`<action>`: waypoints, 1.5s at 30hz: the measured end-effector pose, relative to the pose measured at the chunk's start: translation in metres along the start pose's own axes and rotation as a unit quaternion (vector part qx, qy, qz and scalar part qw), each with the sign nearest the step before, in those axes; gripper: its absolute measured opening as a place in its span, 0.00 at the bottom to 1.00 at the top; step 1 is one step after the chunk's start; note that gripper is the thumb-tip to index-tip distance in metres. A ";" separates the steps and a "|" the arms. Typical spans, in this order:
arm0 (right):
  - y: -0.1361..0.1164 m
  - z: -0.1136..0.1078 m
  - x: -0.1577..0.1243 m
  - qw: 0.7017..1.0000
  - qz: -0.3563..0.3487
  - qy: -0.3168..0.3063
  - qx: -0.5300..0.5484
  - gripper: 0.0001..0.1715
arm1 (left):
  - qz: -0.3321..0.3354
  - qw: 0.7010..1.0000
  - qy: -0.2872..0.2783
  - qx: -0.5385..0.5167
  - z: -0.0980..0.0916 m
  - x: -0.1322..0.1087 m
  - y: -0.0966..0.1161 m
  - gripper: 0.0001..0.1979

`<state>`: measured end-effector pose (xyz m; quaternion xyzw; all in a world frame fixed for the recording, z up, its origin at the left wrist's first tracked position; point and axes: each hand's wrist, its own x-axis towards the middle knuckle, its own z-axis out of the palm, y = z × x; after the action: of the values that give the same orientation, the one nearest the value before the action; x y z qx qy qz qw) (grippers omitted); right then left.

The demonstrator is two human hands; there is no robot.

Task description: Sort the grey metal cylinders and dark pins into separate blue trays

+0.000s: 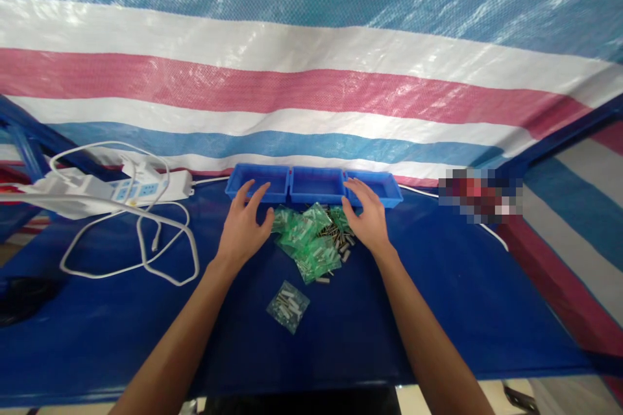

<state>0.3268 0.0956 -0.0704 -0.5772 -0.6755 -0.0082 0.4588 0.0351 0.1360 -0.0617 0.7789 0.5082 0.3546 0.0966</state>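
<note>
My left hand (246, 224) is open, fingers spread, over the front of the left blue bin (260, 172). At the right, my right hand (366, 217) is open too, its fingers at the front of the right blue bin (384, 183). Between them stands the middle blue bin (317, 185). A heap of green plastic bags (309, 240) lies between my hands, with loose small metal pins and sleeves (343, 246) at its right side. Nearer to me, a clear bag of small metal parts (288, 307) lies flat on the table. Neither hand holds anything.
A white power strip (170, 187) with plugs and looped white cable (141, 240) lies on the left of the blue table (462, 298). Something black (26, 298) is at the left edge. A blurred-out object (479, 196) sits at the right rear. Behind hangs a striped tarp (311, 91).
</note>
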 end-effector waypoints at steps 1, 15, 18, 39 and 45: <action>-0.001 -0.005 -0.002 1.000 0.010 0.019 0.000 0.17 | -0.008 1.000 0.017 0.006 -0.003 0.002 0.006 0.27; 0.027 -0.059 -0.040 0.978 0.086 -0.137 -0.134 0.20 | 0.198 0.968 -0.072 -0.136 0.035 0.007 0.042 0.13; 0.019 -0.062 -0.036 0.991 0.088 -0.058 -0.088 0.13 | 0.168 0.975 -0.052 -0.137 0.029 0.002 0.036 0.12; -0.026 -0.018 -0.029 0.997 0.003 -0.066 0.045 0.18 | 0.253 0.839 -0.479 0.052 -0.048 -0.023 0.068 0.19; -0.027 -0.015 -0.031 0.997 0.008 -0.062 0.049 0.15 | 0.205 0.860 -0.467 0.009 -0.050 -0.024 0.051 0.09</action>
<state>0.3122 0.0543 -0.0668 -0.5584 -0.6977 0.0641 0.4442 0.0337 0.0812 -0.0104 0.9405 0.2355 -0.0438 0.2409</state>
